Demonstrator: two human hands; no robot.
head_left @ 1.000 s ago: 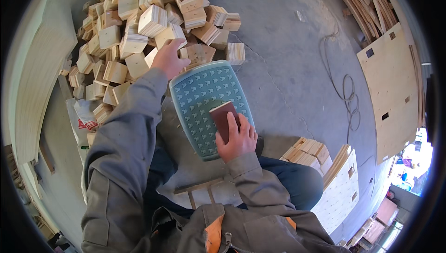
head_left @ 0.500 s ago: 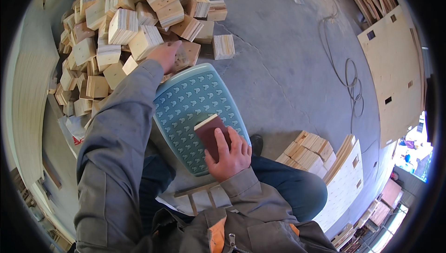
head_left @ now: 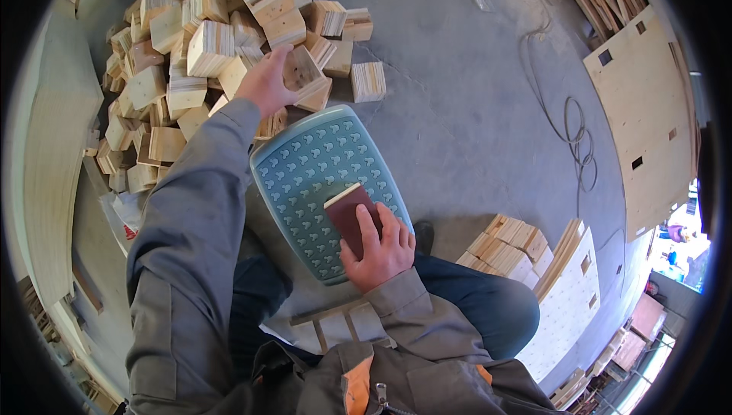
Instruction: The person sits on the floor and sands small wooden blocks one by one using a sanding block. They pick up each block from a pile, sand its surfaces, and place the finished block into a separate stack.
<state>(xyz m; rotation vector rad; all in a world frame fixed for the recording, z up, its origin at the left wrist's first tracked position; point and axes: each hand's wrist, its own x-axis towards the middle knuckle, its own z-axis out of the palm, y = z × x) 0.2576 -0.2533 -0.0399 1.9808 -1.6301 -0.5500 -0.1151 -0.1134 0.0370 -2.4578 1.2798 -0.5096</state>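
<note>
My left hand (head_left: 265, 85) is at the near right edge of a heap of plywood blocks (head_left: 210, 49). Its thumb and fingers grip the left side of one plywood block (head_left: 303, 72), whose broad face is tilted toward me. A thin reddish-brown faced block with a pale edge (head_left: 352, 215) lies over the blue plastic stool top (head_left: 305, 157), which has a raised pattern. My right hand (head_left: 383, 249) holds this block by its right side, fingers on its upper face and thumb at the near edge.
Neatly stacked wooden blocks (head_left: 507, 246) stand right of my knee, beside a pale perforated board (head_left: 568, 293). A cable (head_left: 576, 129) loops on the concrete floor. Large wooden sheets (head_left: 648, 125) stand at far right, and stacked sheets (head_left: 65, 163) at left. Grey pieces (head_left: 335, 327) lie between my legs.
My left hand has drawn slightly back and left, and the plywood block at its fingers has tipped up. The right hand and its brown-faced block have barely shifted.
</note>
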